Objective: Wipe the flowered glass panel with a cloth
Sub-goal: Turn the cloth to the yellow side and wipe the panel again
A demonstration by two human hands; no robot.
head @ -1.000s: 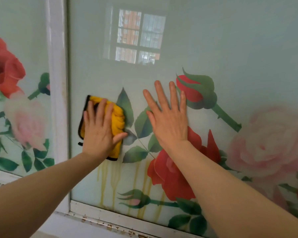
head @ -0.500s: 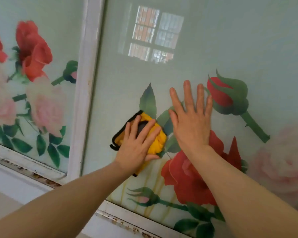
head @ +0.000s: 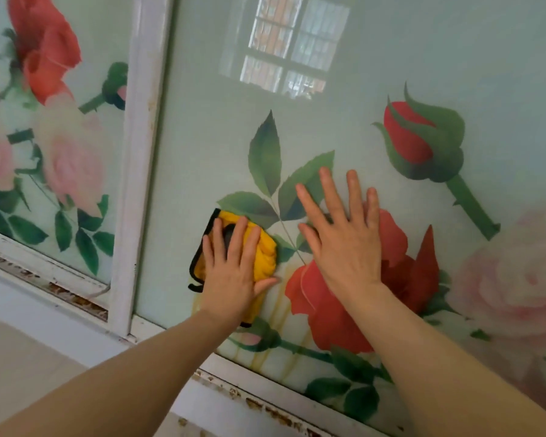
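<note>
While flat, L hand on cloth

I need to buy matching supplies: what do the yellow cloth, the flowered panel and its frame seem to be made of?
Yellow cloth: soft, plush fabric with black edging, probably microfibre, bunching under the left hand.
Flowered panel: glossy glass, judging by the window reflection; roses look printed.
Frame: white-painted, likely metal, since rust-brown patches show where paint has chipped.

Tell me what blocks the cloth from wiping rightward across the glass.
The right hand lies flat on the glass panel just right of the yellow cloth, which the left hand presses to the glass. Nothing else visible stands in that path.
</note>
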